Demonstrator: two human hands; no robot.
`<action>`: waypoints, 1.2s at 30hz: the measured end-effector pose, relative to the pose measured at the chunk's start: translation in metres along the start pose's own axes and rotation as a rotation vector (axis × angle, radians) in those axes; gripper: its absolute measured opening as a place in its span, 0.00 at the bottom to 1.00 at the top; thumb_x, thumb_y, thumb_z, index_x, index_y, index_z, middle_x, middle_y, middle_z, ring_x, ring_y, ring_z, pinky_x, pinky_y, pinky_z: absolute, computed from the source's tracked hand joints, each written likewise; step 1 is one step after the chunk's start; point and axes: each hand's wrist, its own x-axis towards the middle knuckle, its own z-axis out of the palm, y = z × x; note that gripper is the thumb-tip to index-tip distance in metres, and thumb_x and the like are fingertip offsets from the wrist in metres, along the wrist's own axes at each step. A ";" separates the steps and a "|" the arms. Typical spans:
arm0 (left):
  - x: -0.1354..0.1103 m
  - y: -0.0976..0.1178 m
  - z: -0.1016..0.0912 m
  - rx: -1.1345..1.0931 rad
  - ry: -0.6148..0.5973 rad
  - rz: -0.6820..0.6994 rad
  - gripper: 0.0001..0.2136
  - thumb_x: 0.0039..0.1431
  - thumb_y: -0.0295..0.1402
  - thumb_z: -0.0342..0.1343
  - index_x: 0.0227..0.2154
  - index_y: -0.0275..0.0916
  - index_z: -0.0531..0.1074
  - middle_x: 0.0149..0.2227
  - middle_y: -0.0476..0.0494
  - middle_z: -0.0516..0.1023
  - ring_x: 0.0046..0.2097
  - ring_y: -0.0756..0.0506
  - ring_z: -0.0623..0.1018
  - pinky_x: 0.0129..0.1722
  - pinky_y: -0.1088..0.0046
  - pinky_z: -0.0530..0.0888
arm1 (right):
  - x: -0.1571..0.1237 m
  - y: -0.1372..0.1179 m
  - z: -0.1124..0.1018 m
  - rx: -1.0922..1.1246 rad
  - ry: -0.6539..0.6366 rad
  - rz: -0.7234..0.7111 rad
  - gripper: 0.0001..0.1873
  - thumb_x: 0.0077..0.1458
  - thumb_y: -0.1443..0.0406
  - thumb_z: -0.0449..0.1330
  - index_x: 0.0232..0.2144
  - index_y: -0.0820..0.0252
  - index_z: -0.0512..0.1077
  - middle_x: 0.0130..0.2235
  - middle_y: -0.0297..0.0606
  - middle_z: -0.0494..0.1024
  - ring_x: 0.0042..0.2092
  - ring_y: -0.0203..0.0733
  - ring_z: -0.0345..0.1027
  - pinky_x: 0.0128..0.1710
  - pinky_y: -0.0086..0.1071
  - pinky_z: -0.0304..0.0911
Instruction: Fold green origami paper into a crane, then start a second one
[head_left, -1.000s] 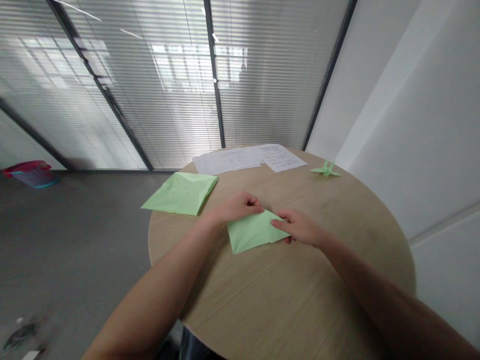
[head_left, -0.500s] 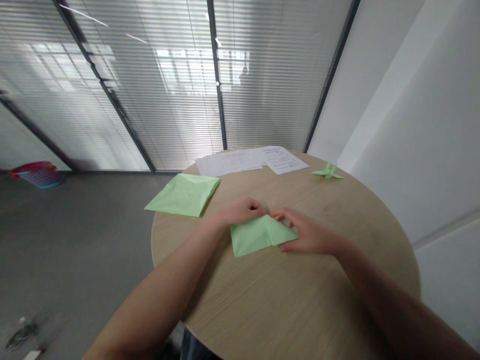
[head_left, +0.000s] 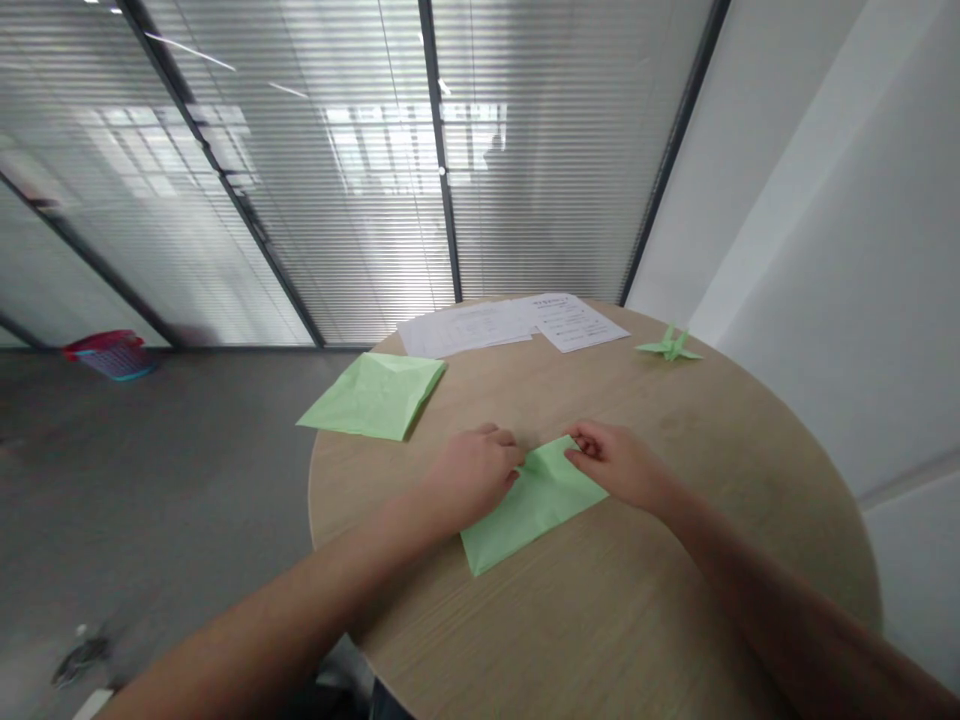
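Observation:
A sheet of light green paper (head_left: pixel 536 508) lies slanted on the round wooden table (head_left: pixel 570 610) in front of me. My left hand (head_left: pixel 480 475) is over its left part, fingers curled at the far edge and thumb on the paper; the fingertips are partly hidden. At the far right corner, my right hand (head_left: pixel 615 463) pinches the paper between thumb and bent fingers. Beyond my left hand lies a stack of green paper (head_left: pixel 379 395), one corner sticking out past the table edge. A folded green paper crane (head_left: pixel 670 346) stands at the far right.
White printed sheets (head_left: pixel 480 325) overlap at the table's far side. Behind are glass panels with blinds (head_left: pixel 375 230), and a white wall (head_left: pixel 847 250) stands close on the right. A red and blue plastic basket (head_left: pixel 112 355) sits on the grey floor at the left.
The paper now shows as a larger, longer piece, without the raised fold at its middle. My left hand has come nearer over it, and my right hand has shifted to its far corner.

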 end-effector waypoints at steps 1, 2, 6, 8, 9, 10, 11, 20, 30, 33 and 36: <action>-0.007 0.003 0.004 0.006 -0.018 -0.004 0.07 0.60 0.27 0.53 0.35 0.38 0.77 0.37 0.41 0.78 0.41 0.41 0.75 0.43 0.64 0.72 | 0.001 0.001 0.002 0.008 0.007 0.030 0.07 0.57 0.63 0.58 0.38 0.58 0.74 0.25 0.33 0.74 0.26 0.37 0.66 0.24 0.29 0.55; -0.014 0.005 0.009 0.002 -0.028 -0.008 0.08 0.61 0.28 0.52 0.36 0.37 0.77 0.38 0.41 0.78 0.42 0.42 0.75 0.44 0.64 0.72 | 0.002 0.002 0.005 0.005 0.018 0.056 0.08 0.57 0.63 0.58 0.38 0.58 0.73 0.25 0.33 0.74 0.26 0.37 0.66 0.24 0.29 0.54; -0.027 0.006 0.027 -0.051 0.048 -0.020 0.14 0.65 0.29 0.49 0.50 0.37 0.73 0.50 0.40 0.77 0.51 0.41 0.73 0.54 0.60 0.69 | 0.004 0.001 0.013 -0.132 0.080 0.123 0.09 0.55 0.58 0.62 0.29 0.57 0.69 0.23 0.32 0.72 0.23 0.35 0.61 0.22 0.29 0.48; -0.028 0.005 0.032 -0.049 0.075 -0.025 0.16 0.64 0.28 0.49 0.54 0.36 0.71 0.53 0.40 0.75 0.54 0.40 0.72 0.56 0.58 0.68 | 0.002 -0.002 0.016 -0.225 0.108 0.133 0.11 0.55 0.58 0.63 0.27 0.57 0.67 0.24 0.33 0.72 0.24 0.35 0.61 0.23 0.30 0.48; -0.028 0.005 0.034 -0.042 0.083 -0.027 0.17 0.64 0.28 0.49 0.54 0.36 0.70 0.54 0.39 0.75 0.55 0.40 0.71 0.57 0.57 0.68 | 0.001 -0.003 0.016 -0.258 0.121 0.120 0.10 0.55 0.60 0.63 0.27 0.57 0.67 0.25 0.34 0.73 0.25 0.36 0.62 0.24 0.30 0.49; -0.028 0.005 0.034 -0.035 0.090 -0.030 0.17 0.64 0.28 0.49 0.54 0.36 0.70 0.54 0.39 0.75 0.55 0.39 0.71 0.57 0.57 0.68 | 0.000 -0.005 0.017 -0.283 0.131 0.084 0.08 0.55 0.62 0.62 0.28 0.57 0.67 0.27 0.35 0.74 0.27 0.37 0.64 0.25 0.31 0.52; -0.028 0.005 0.035 -0.030 0.100 -0.036 0.17 0.64 0.29 0.49 0.55 0.36 0.70 0.54 0.38 0.75 0.55 0.39 0.71 0.56 0.56 0.68 | -0.002 -0.006 0.018 -0.301 0.134 0.024 0.05 0.56 0.64 0.61 0.29 0.57 0.68 0.29 0.36 0.75 0.29 0.39 0.66 0.28 0.31 0.55; -0.030 0.002 0.037 -0.048 0.142 -0.079 0.16 0.62 0.32 0.53 0.52 0.37 0.73 0.52 0.37 0.76 0.54 0.38 0.72 0.55 0.55 0.69 | -0.020 -0.020 0.025 -0.359 -0.070 -0.600 0.12 0.53 0.76 0.55 0.33 0.56 0.72 0.45 0.43 0.78 0.49 0.48 0.70 0.52 0.44 0.67; -0.028 -0.014 0.032 -0.127 0.088 0.018 0.17 0.62 0.35 0.54 0.53 0.39 0.72 0.53 0.38 0.74 0.55 0.39 0.71 0.57 0.57 0.67 | -0.023 -0.007 0.015 -0.279 -0.187 -0.737 0.11 0.61 0.70 0.54 0.41 0.58 0.76 0.50 0.46 0.79 0.54 0.50 0.71 0.55 0.46 0.67; -0.027 -0.015 0.032 -0.144 0.086 0.017 0.17 0.62 0.35 0.54 0.53 0.40 0.73 0.53 0.38 0.74 0.56 0.39 0.71 0.57 0.57 0.67 | -0.025 -0.004 0.013 -0.245 -0.200 -0.741 0.12 0.62 0.70 0.55 0.42 0.56 0.77 0.49 0.44 0.80 0.56 0.50 0.69 0.57 0.47 0.66; -0.026 -0.015 0.032 -0.151 0.090 0.017 0.16 0.62 0.35 0.53 0.52 0.39 0.73 0.53 0.38 0.74 0.55 0.39 0.71 0.58 0.57 0.67 | -0.027 -0.004 0.012 -0.206 -0.205 -0.739 0.14 0.62 0.71 0.55 0.43 0.52 0.78 0.47 0.39 0.81 0.57 0.50 0.68 0.60 0.48 0.63</action>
